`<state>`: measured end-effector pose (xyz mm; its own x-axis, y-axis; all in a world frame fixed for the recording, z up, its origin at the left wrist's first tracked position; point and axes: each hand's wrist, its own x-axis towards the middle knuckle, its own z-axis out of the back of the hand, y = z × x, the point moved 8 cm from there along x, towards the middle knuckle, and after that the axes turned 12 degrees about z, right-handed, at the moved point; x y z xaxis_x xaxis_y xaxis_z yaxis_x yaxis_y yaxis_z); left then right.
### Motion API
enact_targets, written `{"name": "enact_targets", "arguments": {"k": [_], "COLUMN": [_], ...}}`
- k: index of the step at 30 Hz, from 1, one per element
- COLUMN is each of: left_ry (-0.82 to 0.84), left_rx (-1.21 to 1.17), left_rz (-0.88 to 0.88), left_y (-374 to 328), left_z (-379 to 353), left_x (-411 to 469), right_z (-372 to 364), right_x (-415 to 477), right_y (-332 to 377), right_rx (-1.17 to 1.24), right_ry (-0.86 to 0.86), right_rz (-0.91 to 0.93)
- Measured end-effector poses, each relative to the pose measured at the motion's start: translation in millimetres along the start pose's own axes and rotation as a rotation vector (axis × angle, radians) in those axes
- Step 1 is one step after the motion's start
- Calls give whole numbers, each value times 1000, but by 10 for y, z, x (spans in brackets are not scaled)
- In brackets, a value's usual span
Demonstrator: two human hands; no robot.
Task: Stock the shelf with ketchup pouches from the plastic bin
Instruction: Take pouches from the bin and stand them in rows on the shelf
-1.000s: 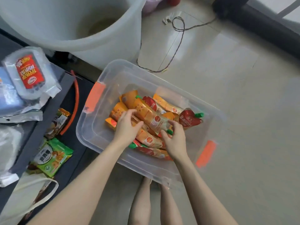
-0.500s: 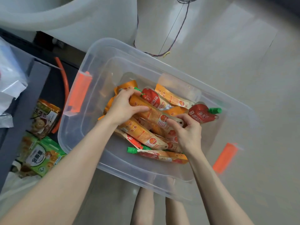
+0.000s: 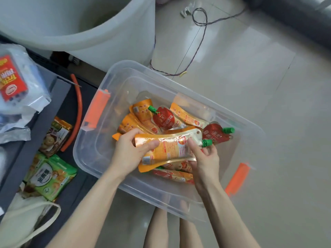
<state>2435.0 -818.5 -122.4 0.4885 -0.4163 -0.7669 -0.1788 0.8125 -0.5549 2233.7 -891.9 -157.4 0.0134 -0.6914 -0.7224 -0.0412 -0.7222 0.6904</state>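
Observation:
A clear plastic bin (image 3: 93, 140) with orange latches stands on the floor, holding several orange and red ketchup pouches (image 3: 162, 119) with green caps. Above the pile I hold one orange pouch (image 3: 172, 147) lengthwise. My left hand (image 3: 129, 154) grips its bottom end with the thumb across the front. My right hand (image 3: 204, 158) pinches its spout end by the green cap. A dark grey shelf (image 3: 19, 147) stands to the left of the bin.
The shelf carries green snack packs (image 3: 52, 176), an orange-brown pack (image 3: 55, 135) and clear bags with a red label (image 3: 12, 77). A large white tub (image 3: 80, 29) stands behind the bin. A loose cord (image 3: 200, 42) lies on the tiled floor. My legs show below the bin.
Both hands have lifted one orange pouch up off the pile and turned it label-up. The camera view has shifted back, showing more of the shelf and tub.

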Motion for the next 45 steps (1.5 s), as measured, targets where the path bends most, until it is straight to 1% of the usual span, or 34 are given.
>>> {"name": "enact_targets", "arguments": {"k": [2,3,5,6,7,8,9,10,11,12,14,17,18,20,22,23,25,27,29,30,31,33,37,38,40,43,45], "left_ry": [-62,-69,-32,-1,5,-36,-121,-201,-243,-234,-135,-32,-1,73,93,66,-22,-135,-196,-180,-130,13,239,259,260,210,171], "left_rx": [-80,-135,-210,-177,-65,83,210,277,308,332,459,723,778,816,801,763,601,358,45,-124,-281,-500,-743,-791,-933,-1079,-1190], "left_rz": [78,127,197,199,177,141,95,53,23,11,5,-15,-26,-47,-88,-117,-147,-87,38,105,170,255,235,223,223,218,170], "left_y": [200,297,401,403,385,346,300,258,234,245,270,264,235,162,66,-9,-157,-197,-95,-22,42,108,23,14,34,150,238], "left_z": [-29,-68,-233,-321,-366,-353,-280,-186,-107,-75,-134,-214,-214,-226,-190,-131,68,322,501,514,484,363,258,264,307,404,529], "left_x": [-75,-97,-148,-166,-170,-166,-148,-113,-65,16,196,440,491,498,390,291,-12,-378,-750,-936,-1118,-1494,-2268,-2469,-2861,-3389,-3674], "right_z": [-68,-129,-246,-263,-249,-209,-143,-71,6,79,193,259,258,252,239,236,218,170,101,64,32,-49,-143,-154,-175,-259,-326], "right_x": [-34,-57,-116,-115,-91,-54,3,64,116,153,205,214,205,174,105,62,-67,-242,-465,-592,-715,-1000,-1635,-1812,-2129,-2710,-3043], "right_y": [-124,-185,-267,-289,-292,-264,-226,-176,-136,-105,-78,-56,-48,-28,32,74,173,290,428,501,572,724,960,1018,1092,1158,1213], "right_rx": [204,263,252,210,155,90,17,-76,-179,-274,-383,-438,-443,-450,-456,-460,-444,-378,-328,-317,-315,-319,-356,-357,-448,-534,-539], "right_ry": [4,55,169,188,184,174,169,173,183,195,205,219,234,268,307,323,363,410,457,481,502,561,713,744,809,926,947], "right_rz": [-111,-154,-196,-191,-172,-142,-100,-52,-12,21,56,54,51,42,34,32,26,4,-15,-14,-2,6,-30,-33,-27,-51,-94]}}
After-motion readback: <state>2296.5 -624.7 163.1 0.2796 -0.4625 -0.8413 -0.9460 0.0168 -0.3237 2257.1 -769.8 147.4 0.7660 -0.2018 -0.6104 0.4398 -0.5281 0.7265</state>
